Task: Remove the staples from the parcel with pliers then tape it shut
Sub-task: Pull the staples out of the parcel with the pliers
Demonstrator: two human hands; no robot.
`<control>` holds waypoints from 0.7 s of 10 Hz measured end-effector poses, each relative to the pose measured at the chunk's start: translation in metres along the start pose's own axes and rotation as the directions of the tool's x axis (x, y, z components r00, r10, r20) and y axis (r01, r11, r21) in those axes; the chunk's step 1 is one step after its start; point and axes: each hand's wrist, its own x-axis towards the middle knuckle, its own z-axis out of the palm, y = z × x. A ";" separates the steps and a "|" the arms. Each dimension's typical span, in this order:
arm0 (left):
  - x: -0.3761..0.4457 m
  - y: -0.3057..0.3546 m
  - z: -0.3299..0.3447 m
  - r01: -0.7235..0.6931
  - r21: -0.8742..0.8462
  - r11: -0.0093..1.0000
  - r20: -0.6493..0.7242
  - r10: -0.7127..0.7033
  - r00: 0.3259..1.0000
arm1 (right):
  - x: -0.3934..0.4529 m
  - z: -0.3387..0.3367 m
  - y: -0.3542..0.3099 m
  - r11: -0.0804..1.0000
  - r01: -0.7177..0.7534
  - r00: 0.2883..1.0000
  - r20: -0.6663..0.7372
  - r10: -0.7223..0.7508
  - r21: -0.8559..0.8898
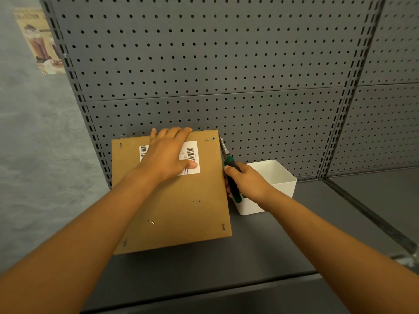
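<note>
Both forearms reach in from the lower edge, bare, converging on the parcel (pixel 172 196).

Left hand (pixel 169 152): fingers (pixel 179 132) spread flat, tips curled over the far edge of the parcel, thumb lying across the white barcode label (pixel 192 157). Palm presses down; nothing gripped.

Right hand (pixel 246 181): fingers wrapped tight round the green handles of the pliers (pixel 231 175), thumb on top. Metal nose points away from the person, running along the parcel's right edge near the far right corner. Whether the nose tips are apart or together cannot be told.

Parcel: flat brown cardboard, lying on the dark grey shelf (pixel 294 241), far edge close to the back panel. Staples visible in its face: one at the far right corner (pixel 210 139), just beside the pliers' nose; one at the far left corner (pixel 120 145); one at the near right corner (pixel 223 226); one at the near left corner (pixel 124 243); two more in the near half (pixel 196 201) (pixel 151 222).

White plastic bin (pixel 281 177) stands on the shelf just right of the parcel, partly behind the right hand.

Grey pegboard (pixel 226 64) backs the shelf. Poster (pixel 38 41) on the wall at upper left, blurred.
</note>
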 end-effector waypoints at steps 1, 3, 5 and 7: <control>0.000 0.000 0.001 -0.002 0.005 1.000 -0.004 0.002 1.000 | 0.000 -0.001 0.000 1.000 -0.006 1.000 0.011 0.006 0.010; 0.000 0.000 0.001 -0.006 0.002 1.000 -0.009 0.007 1.000 | 0.000 -0.003 -0.002 0.998 -0.022 0.999 0.031 0.021 0.052; -0.001 0.000 0.001 -0.004 0.002 1.000 -0.015 0.004 1.000 | -0.002 -0.003 -0.003 0.997 -0.027 0.999 0.036 0.024 0.077; -0.004 0.001 -0.002 -0.005 -0.001 1.000 -0.023 0.005 1.000 | -0.003 -0.005 -0.004 0.995 -0.048 0.997 0.058 0.044 0.084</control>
